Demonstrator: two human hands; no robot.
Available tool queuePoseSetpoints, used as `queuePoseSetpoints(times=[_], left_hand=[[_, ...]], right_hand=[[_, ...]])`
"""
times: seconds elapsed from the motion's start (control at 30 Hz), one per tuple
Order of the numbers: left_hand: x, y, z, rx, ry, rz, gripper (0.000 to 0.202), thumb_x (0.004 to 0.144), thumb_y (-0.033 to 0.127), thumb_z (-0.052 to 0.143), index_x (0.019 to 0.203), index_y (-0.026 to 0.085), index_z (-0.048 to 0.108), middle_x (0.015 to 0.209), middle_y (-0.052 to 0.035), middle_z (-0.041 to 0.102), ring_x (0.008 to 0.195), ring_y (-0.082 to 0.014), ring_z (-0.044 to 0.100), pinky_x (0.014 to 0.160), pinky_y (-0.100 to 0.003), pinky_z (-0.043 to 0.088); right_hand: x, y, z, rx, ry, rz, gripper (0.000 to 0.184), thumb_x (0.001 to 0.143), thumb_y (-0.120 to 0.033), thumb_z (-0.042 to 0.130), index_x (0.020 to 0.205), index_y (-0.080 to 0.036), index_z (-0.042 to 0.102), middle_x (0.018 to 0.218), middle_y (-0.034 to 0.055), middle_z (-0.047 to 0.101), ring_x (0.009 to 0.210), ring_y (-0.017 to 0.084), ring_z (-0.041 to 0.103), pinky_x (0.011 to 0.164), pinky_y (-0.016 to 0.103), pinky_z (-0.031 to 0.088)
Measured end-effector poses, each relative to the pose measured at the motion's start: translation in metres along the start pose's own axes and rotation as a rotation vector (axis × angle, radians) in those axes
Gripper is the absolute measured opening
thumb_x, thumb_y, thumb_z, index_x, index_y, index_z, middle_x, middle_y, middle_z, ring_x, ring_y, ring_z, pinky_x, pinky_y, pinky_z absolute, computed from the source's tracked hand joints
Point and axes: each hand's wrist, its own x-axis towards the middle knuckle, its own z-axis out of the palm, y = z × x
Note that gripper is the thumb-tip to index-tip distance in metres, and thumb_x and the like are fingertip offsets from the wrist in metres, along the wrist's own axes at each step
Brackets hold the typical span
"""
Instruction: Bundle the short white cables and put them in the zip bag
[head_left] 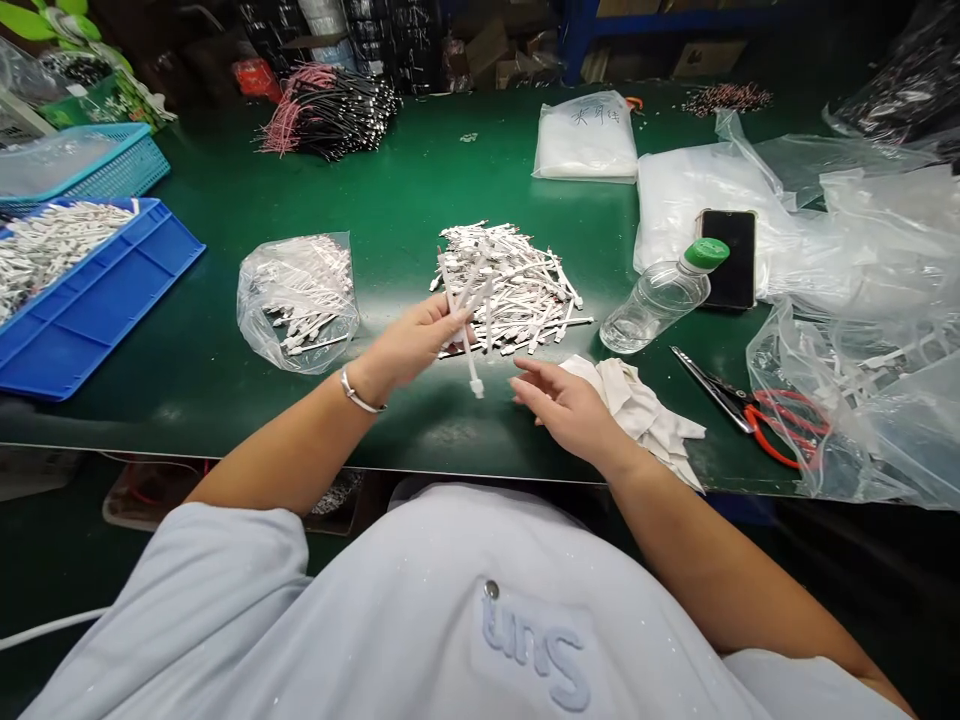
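Several short white cables (pixel 470 355) with small connectors at their ends fan out from my left hand (pixel 420 338), which is closed on them by thumb and fingers. Behind that hand lies a loose pile of the same white cables (pixel 525 285) on the green table. My right hand (pixel 562 400) holds nothing; its fingers are apart, a little to the right of the held cables. Close beside it are crumpled white cloths (pixel 641 405). To the left, a clear plastic bag (pixel 300 300) contains more white cables.
At the left stand a blue bin (pixel 112 300) of white parts and a light-blue basket (pixel 127 165). On the right are a bottle (pixel 652 300), a phone (pixel 739 255), red-handled scissors (pixel 757 420) and plastic bags (pixel 877 400). Black and pink wires (pixel 330 110) lie at the back.
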Motion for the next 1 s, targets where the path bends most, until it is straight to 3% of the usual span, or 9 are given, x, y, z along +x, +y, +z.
queuePoseSetpoints(times=[0.1, 0.23, 0.33, 0.57, 0.73, 0.8, 0.87, 0.93, 1.0], left_hand=[[-0.003, -0.011, 0.019, -0.106, -0.029, -0.003, 0.023, 0.086, 0.035, 0.060, 0.078, 0.015, 0.053, 0.069, 0.0015, 0.059, 0.059, -0.0063, 0.047, 0.061, -0.021, 0.039], [-0.002, -0.028, 0.030, -0.198, -0.002, -0.014, 0.020, 0.086, 0.034, 0.060, 0.082, 0.014, 0.056, 0.076, -0.0005, 0.062, 0.064, -0.0069, 0.052, 0.064, -0.021, 0.041], [0.000, -0.037, 0.029, -0.241, 0.007, -0.041, 0.019, 0.085, 0.032, 0.061, 0.085, 0.014, 0.055, 0.079, -0.0012, 0.063, 0.067, -0.0074, 0.055, 0.065, -0.022, 0.042], [0.001, -0.038, 0.007, -0.055, -0.124, -0.226, 0.022, 0.078, 0.028, 0.067, 0.091, 0.015, 0.056, 0.070, 0.0012, 0.057, 0.058, -0.0077, 0.050, 0.057, -0.021, 0.038], [-0.006, -0.028, 0.004, 0.177, 0.113, 0.147, 0.020, 0.089, 0.035, 0.051, 0.097, 0.017, 0.056, 0.070, 0.0023, 0.049, 0.062, -0.0097, 0.042, 0.062, -0.022, 0.036], [-0.009, -0.028, 0.007, 0.352, 0.051, 0.302, 0.019, 0.091, 0.033, 0.048, 0.096, 0.017, 0.057, 0.078, -0.0010, 0.053, 0.071, -0.0124, 0.047, 0.071, -0.024, 0.038], [-0.012, -0.031, 0.010, 0.559, -0.121, 0.408, 0.019, 0.091, 0.029, 0.046, 0.096, 0.017, 0.059, 0.086, -0.0051, 0.058, 0.082, -0.0161, 0.051, 0.078, -0.027, 0.039], [-0.013, -0.035, 0.012, 0.712, -0.281, 0.460, 0.021, 0.091, 0.025, 0.044, 0.099, 0.017, 0.061, 0.091, -0.0080, 0.061, 0.088, -0.0189, 0.052, 0.082, -0.030, 0.039], [-0.014, -0.037, 0.014, 0.734, -0.296, 0.460, 0.021, 0.091, 0.025, 0.044, 0.099, 0.017, 0.062, 0.093, -0.0086, 0.062, 0.089, -0.0195, 0.053, 0.082, -0.032, 0.040]], right_hand=[[0.012, -0.014, 0.011, 0.213, -0.100, 0.150, 0.059, 0.084, -0.048, 0.059, 0.136, -0.022, 0.048, 0.114, 0.0086, 0.065, 0.086, 0.018, 0.066, 0.047, 0.022, 0.048], [0.024, -0.016, 0.020, 0.301, -0.160, 0.231, 0.032, 0.081, -0.046, 0.062, 0.096, -0.018, 0.064, 0.085, 0.0051, 0.067, 0.068, 0.013, 0.065, 0.042, 0.018, 0.041], [0.026, -0.012, 0.019, 0.225, -0.177, 0.239, 0.026, 0.083, -0.040, 0.060, 0.071, -0.017, 0.056, 0.066, 0.0005, 0.061, 0.054, 0.009, 0.058, 0.042, 0.018, 0.037], [0.026, -0.011, -0.005, -0.154, -0.054, 0.212, 0.028, 0.086, -0.033, 0.056, 0.063, -0.018, 0.050, 0.059, -0.0014, 0.061, 0.048, 0.009, 0.056, 0.052, 0.022, 0.042], [0.025, -0.013, -0.012, -0.068, -0.233, 0.278, 0.030, 0.084, -0.039, 0.061, 0.065, -0.017, 0.054, 0.060, 0.0000, 0.063, 0.049, 0.009, 0.057, 0.048, 0.021, 0.040], [0.025, -0.016, -0.011, -0.010, -0.285, 0.301, 0.029, 0.082, -0.040, 0.062, 0.066, -0.017, 0.055, 0.060, -0.0002, 0.064, 0.049, 0.009, 0.056, 0.046, 0.020, 0.037], [0.025, -0.020, -0.010, 0.022, -0.318, 0.304, 0.029, 0.080, -0.039, 0.064, 0.063, -0.017, 0.056, 0.058, -0.0001, 0.063, 0.048, 0.009, 0.055, 0.045, 0.021, 0.035], [0.025, -0.022, -0.009, 0.022, -0.345, 0.294, 0.030, 0.077, -0.038, 0.068, 0.059, -0.016, 0.057, 0.056, 0.0005, 0.062, 0.047, 0.009, 0.053, 0.044, 0.021, 0.035], [0.027, -0.022, -0.009, 0.053, -0.359, 0.326, 0.030, 0.074, -0.039, 0.070, 0.059, -0.016, 0.057, 0.055, 0.0012, 0.061, 0.048, 0.010, 0.053, 0.043, 0.021, 0.033]])
